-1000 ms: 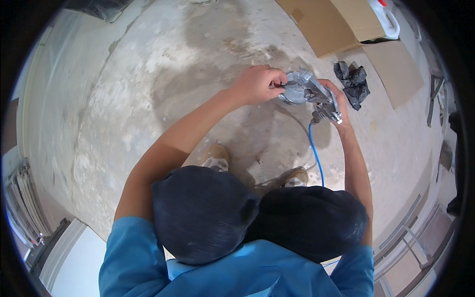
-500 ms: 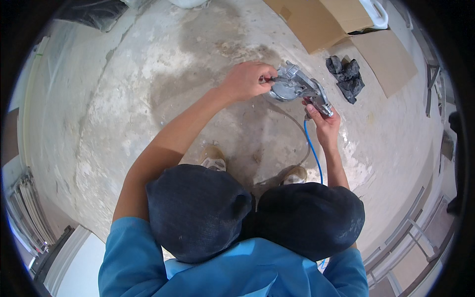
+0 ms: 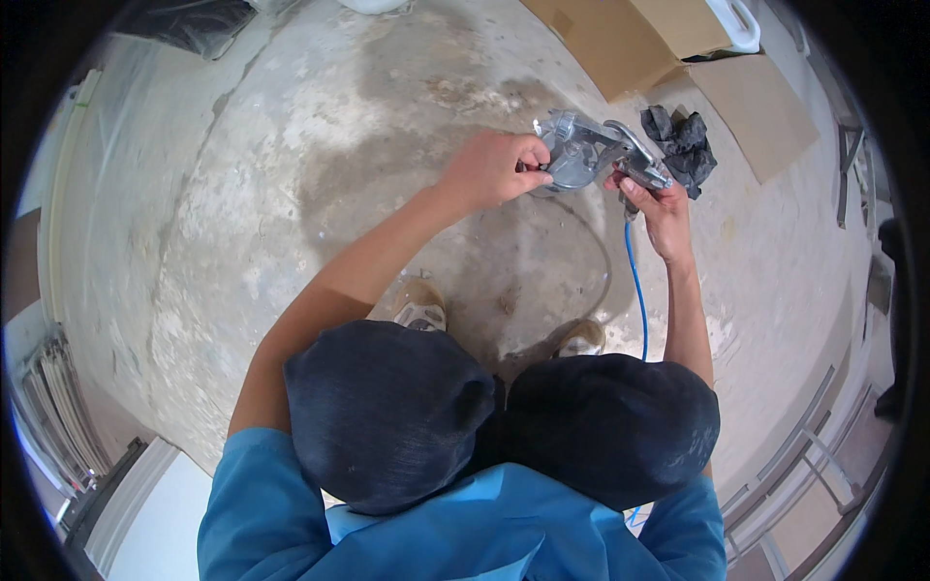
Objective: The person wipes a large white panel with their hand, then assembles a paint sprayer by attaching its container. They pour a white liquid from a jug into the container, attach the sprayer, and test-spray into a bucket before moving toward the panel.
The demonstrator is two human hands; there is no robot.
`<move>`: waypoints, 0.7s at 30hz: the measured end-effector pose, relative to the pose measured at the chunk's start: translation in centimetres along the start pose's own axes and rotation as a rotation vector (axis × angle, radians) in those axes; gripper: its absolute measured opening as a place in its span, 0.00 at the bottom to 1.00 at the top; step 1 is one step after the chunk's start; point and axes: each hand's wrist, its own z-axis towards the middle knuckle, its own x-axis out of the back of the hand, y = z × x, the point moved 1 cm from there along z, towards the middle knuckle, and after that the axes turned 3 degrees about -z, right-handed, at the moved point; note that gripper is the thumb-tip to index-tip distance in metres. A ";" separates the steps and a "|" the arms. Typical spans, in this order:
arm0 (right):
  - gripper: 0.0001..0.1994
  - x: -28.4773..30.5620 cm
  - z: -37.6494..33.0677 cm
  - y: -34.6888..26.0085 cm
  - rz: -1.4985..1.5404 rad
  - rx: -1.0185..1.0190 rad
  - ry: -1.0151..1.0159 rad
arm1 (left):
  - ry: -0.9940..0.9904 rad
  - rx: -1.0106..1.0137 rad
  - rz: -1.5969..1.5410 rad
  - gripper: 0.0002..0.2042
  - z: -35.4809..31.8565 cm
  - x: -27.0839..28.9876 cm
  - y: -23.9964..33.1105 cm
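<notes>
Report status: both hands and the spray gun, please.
Left hand grips the cup of the spray gun. Right hand holds its handle, blue hose hanging down. Black rag and cardboard lie on the floor beyond, apart.

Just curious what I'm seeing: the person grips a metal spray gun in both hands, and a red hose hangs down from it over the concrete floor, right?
Nearly. The hose is blue, not red, as the head view shows. The rest holds: the left hand and right hand both grip the metal spray gun over the concrete floor.
</notes>
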 end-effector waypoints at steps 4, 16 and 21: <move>0.10 0.0 0.0 -0.3 -0.023 -0.053 -0.039 | 0.032 0.000 0.061 0.14 -0.3 -0.3 0.2; 0.19 -1.9 -2.8 1.2 -0.086 -0.113 0.010 | 0.121 -0.169 0.158 0.15 -0.4 -1.1 -0.2; 0.27 -2.0 -4.1 0.4 -0.186 -0.062 0.020 | 0.106 -0.069 0.342 0.15 -0.6 -1.3 -0.8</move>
